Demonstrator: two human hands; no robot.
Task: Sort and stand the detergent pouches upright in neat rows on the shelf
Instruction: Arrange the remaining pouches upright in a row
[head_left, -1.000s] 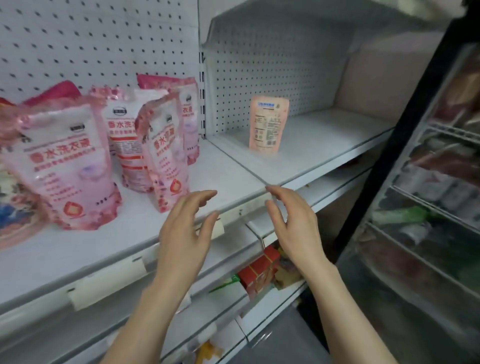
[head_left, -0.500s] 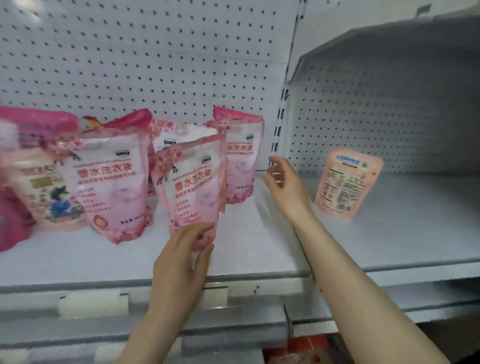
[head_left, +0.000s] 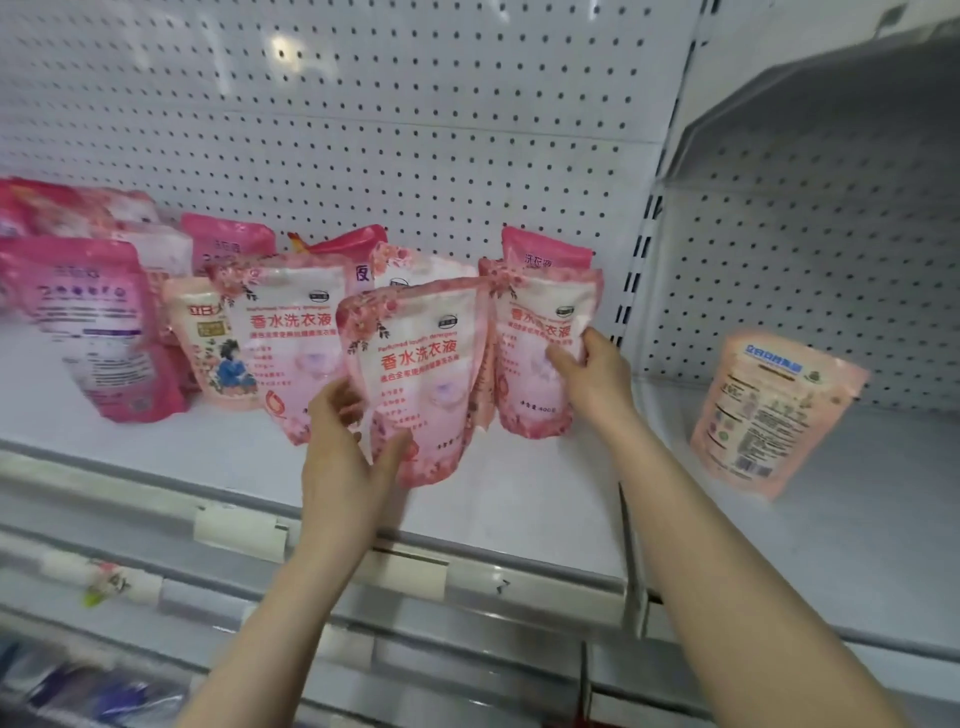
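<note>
**Q:** Can you read the labels from your feed?

**A:** Mostly, yeah. My left hand (head_left: 348, 457) pinches the front pouch (head_left: 421, 374) at its lower left edge, thumb on the face and fingers curled behind. The big red print says 香水洗衣液, and a small line above it looks like "Perfumed laundry detergent".

My right hand (head_left: 592, 379) grips the right pouch (head_left: 540, 353) by its right edge, fingers wrapped round the back and thumb on the front. It has the same 香水洗衣液, plus "400" near the bottom.

Both pouches are at the right end of the shelf (head_left: 519, 509), with the front one overlapping the other's left side. I can't tell if the front one's base touches the shelf.

**Q:** Any room to move?

**A:** There's bare shelf in front of the pouches, out to the lip, and a gap between the right pouch and the slotted post (head_left: 636, 291).

Past the post, a peach pouch (head_left: 774, 410) stands tilted, back label out, with open shelf around it. Its blue banner is too blurry to read.

The left side is crowded. There's a third floral pouch (head_left: 291, 332) with the same print, then a magenta pouch (head_left: 98, 332) whose text is blurred.
</note>
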